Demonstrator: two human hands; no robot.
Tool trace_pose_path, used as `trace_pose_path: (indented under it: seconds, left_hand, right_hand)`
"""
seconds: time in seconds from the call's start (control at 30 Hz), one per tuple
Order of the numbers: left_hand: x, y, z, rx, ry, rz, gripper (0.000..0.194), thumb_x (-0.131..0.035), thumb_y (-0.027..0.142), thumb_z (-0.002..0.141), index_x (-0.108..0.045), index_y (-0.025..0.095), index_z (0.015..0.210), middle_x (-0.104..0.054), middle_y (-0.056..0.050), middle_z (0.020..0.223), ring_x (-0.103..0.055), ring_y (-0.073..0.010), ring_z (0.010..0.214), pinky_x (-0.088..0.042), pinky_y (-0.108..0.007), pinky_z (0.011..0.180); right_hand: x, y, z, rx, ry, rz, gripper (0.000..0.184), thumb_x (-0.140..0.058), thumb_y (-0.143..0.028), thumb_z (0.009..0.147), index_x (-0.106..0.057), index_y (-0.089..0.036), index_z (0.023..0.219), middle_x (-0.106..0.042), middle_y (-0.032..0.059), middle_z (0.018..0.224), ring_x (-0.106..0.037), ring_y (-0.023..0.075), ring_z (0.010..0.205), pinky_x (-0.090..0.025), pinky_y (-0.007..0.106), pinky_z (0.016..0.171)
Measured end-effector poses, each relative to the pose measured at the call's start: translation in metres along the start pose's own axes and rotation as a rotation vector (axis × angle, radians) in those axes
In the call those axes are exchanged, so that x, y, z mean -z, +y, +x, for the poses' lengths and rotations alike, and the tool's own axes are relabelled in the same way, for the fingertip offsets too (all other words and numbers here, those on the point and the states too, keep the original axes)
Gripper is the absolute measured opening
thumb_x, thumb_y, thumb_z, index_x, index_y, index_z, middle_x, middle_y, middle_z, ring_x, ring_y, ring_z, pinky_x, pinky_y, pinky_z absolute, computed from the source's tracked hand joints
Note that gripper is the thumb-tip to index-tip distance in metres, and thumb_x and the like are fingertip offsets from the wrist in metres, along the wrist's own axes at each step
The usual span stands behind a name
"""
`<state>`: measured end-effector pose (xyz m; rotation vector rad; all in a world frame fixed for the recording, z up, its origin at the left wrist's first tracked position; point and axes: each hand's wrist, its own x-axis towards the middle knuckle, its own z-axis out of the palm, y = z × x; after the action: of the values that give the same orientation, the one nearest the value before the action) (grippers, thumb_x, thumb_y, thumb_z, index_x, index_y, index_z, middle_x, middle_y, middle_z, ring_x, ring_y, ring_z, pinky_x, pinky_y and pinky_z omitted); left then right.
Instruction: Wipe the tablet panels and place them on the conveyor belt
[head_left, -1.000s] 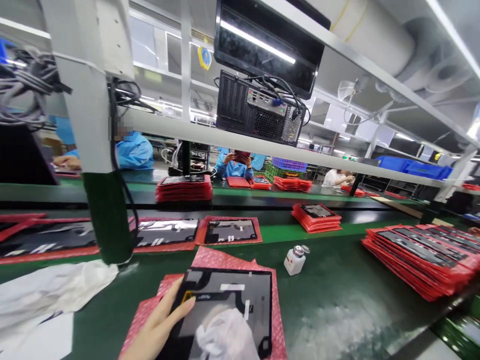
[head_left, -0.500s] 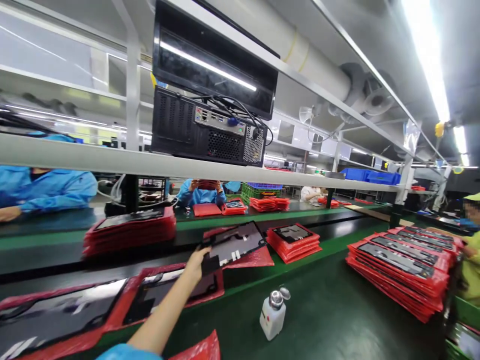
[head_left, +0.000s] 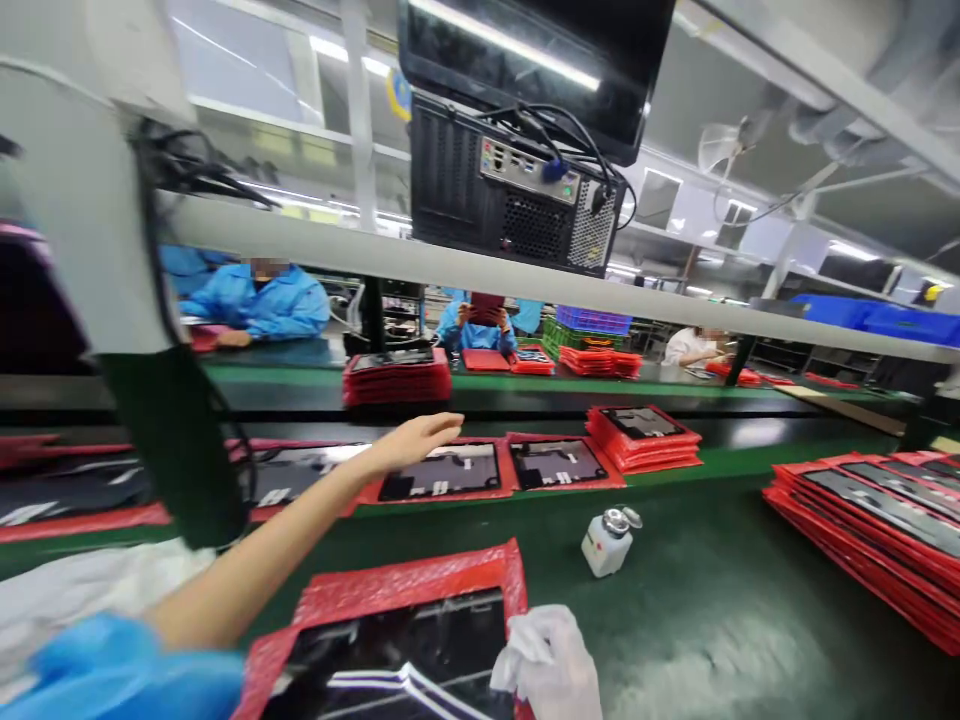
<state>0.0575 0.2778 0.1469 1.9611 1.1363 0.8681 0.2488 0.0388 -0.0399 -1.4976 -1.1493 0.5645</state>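
Observation:
My left hand [head_left: 417,437] is stretched out over the conveyor, fingers apart and holding nothing. It hovers just above a dark panel on red bubble wrap [head_left: 444,471]. Another such panel [head_left: 559,463] lies to its right. My right hand [head_left: 551,665] is low at the near edge, covered by a white cloth that it grips. It rests beside a dark panel in a red bubble bag [head_left: 397,650] right in front of me.
A white dispenser bottle [head_left: 606,541] stands on the green bench. Stacks of red-wrapped panels sit at the right [head_left: 877,510] and on the belt [head_left: 645,436]. A green post [head_left: 176,440] rises at the left, a computer case [head_left: 517,190] overhead. People in blue work opposite.
Half a second ago my left hand carried a dark panel over the belt; now the hand is empty above a panel on the belt. Another panel in red wrap lies before me.

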Motion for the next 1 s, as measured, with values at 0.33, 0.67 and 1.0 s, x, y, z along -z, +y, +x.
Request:
trace_pose_path:
  seconds: [0.33,0.67,1.0]
  left_hand:
    - [-0.004,-0.128,-0.280,0.416,0.061,0.215,0.033,-0.042,0.061,0.076,-0.050,0.029,0.073,-0.066,0.002,0.063,-0.066,-0.0228,0.066,-0.046,-0.031,0.069]
    - [-0.033,-0.108,-0.274,0.285,0.183,0.274,0.032,-0.035,0.053,0.079,-0.046,0.029,0.061,-0.064,-0.007,0.067,-0.063,-0.0276,0.073,-0.045,-0.039,0.076]
    - [-0.036,-0.104,-0.262,0.496,0.331,0.241,0.033,-0.045,0.062,0.073,-0.046,0.029,0.076,-0.070,-0.007,0.072,-0.069,-0.0338,0.076,-0.049,-0.040,0.070]
  right_hand:
    - [-0.186,-0.075,-0.030,0.609,-0.347,-0.544,0.016,-0.058,-0.014,0.085,-0.063,-0.021,0.072,-0.068,0.0018,0.074,-0.064,0.0170,0.074,-0.052,0.028,0.068]
    - [-0.039,-0.017,0.012,0.428,0.023,-0.772,0.031,-0.040,-0.012,0.093,-0.065,-0.017,0.076,-0.066,0.0098,0.073,-0.061,0.0197,0.066,-0.049,0.032,0.064]
    - [-0.114,0.005,-0.082,0.689,-0.128,-0.632,0.020,-0.058,-0.028,0.089,-0.063,-0.025,0.070,-0.064,0.0022,0.064,-0.059,0.0180,0.058,-0.045,0.028,0.051]
